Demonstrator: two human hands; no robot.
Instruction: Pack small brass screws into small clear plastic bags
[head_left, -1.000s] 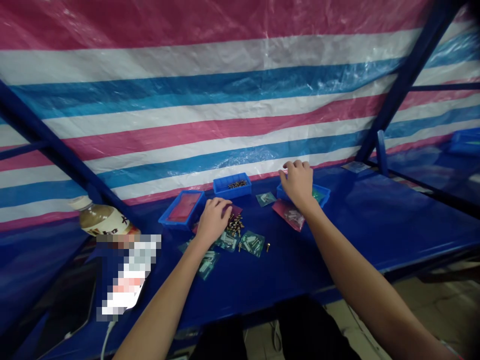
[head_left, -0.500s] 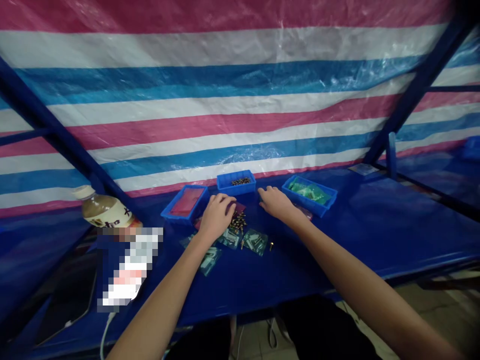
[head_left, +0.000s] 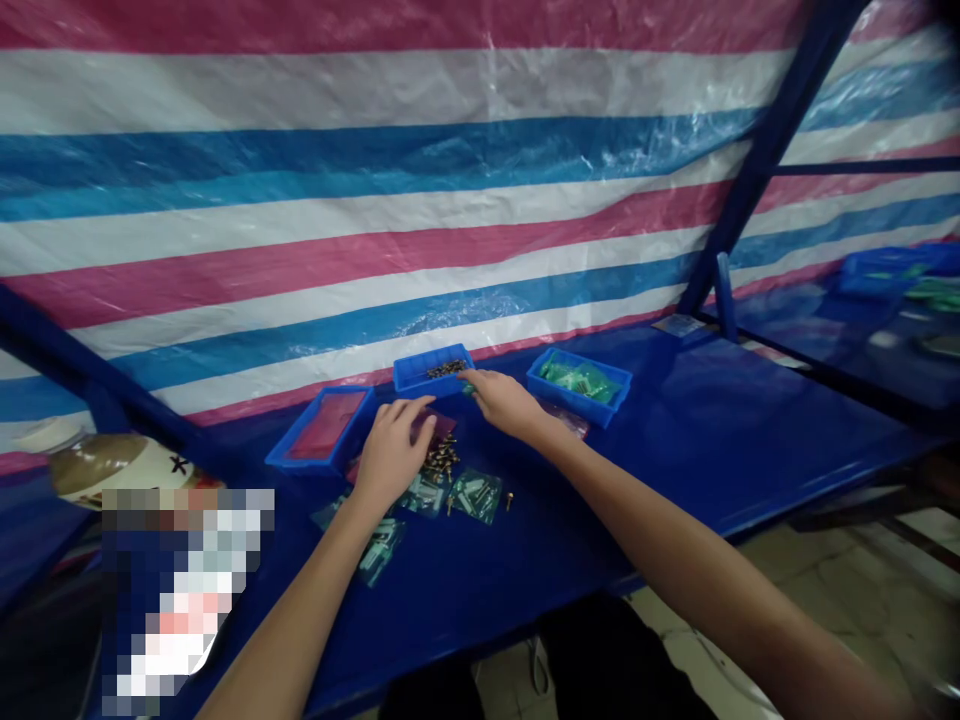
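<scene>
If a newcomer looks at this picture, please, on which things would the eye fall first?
Probably first on the striped sheet, which fills the upper part behind the table. Next come the three blue bins along the table's back: left, middle and right. In front, the left hand is beside a pile of small metal pieces.

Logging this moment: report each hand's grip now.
Left hand: open, beside the screws.
Right hand: fingers at a green packet; whether gripped, cannot be told.
</scene>
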